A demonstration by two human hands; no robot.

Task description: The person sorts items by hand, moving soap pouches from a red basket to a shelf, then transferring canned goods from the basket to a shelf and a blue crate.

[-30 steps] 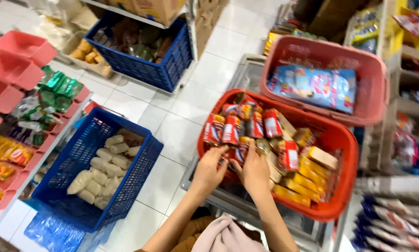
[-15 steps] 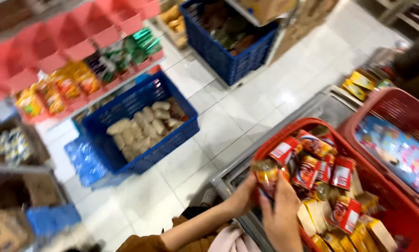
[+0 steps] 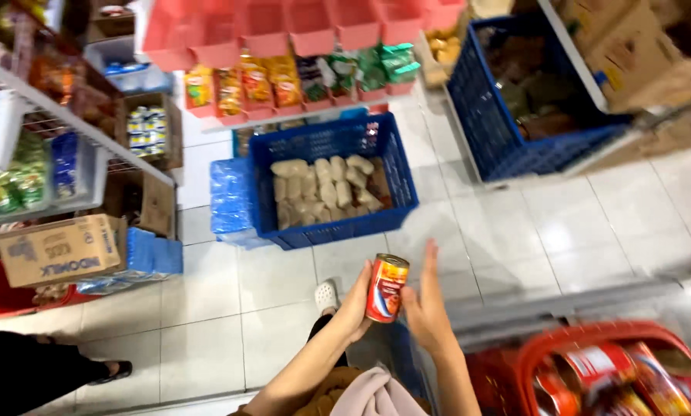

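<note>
While both hands are up over the tiled floor (image 3: pixel 230 285), I see the can (image 3: pixel 387 288) between them: a red cylinder with a yellow band and a metal top. It stands nearly upright, long axis vertical, top tipped slightly to the far right. My left hand (image 3: pixel 355 302) curls around its left side; my right hand (image 3: pixel 426 304) touches its right side, fingers stretched open. Farther off sits a blue crate (image 3: pixel 331 185) of pale packets, and at near right a red basket (image 3: pixel 603 370) of cans.

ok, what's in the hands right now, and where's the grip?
A red and yellow tin can, upright. The left hand wraps its side from the left; the right hand is pressed against its right side, fingers stretched upward. Both ends of the can are free.
</note>
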